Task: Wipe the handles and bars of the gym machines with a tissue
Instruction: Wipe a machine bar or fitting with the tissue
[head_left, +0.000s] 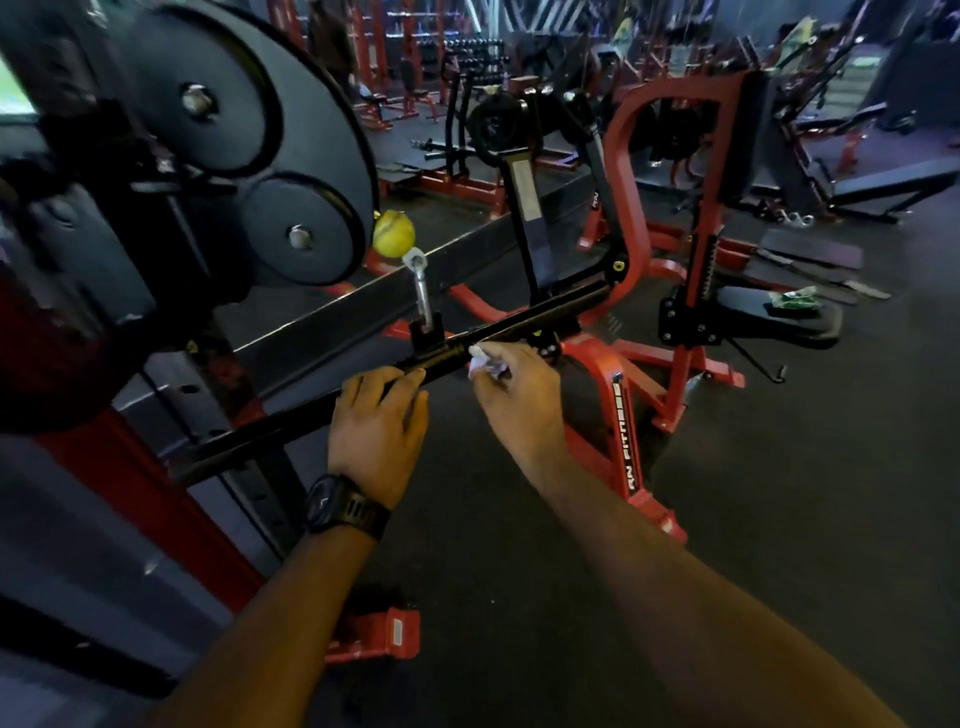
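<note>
A long black bar (540, 314) hangs from a silver carabiner (422, 293) and runs from lower left to upper right across the middle. My left hand (376, 428), a black watch on its wrist, grips the bar left of the hanging bracket. My right hand (519, 395) holds a crumpled white tissue (483, 361) against the bar, just right of the bracket. A yellow ball (394, 233) sits above the carabiner on the cable.
Large black pulley wheels (244, 119) fill the upper left on a red and grey frame. A red machine (670, 249) with a black seat pad (779, 312) stands behind the bar. More red racks, benches and plates crowd the back. Dark rubber floor (779, 493) lies at right.
</note>
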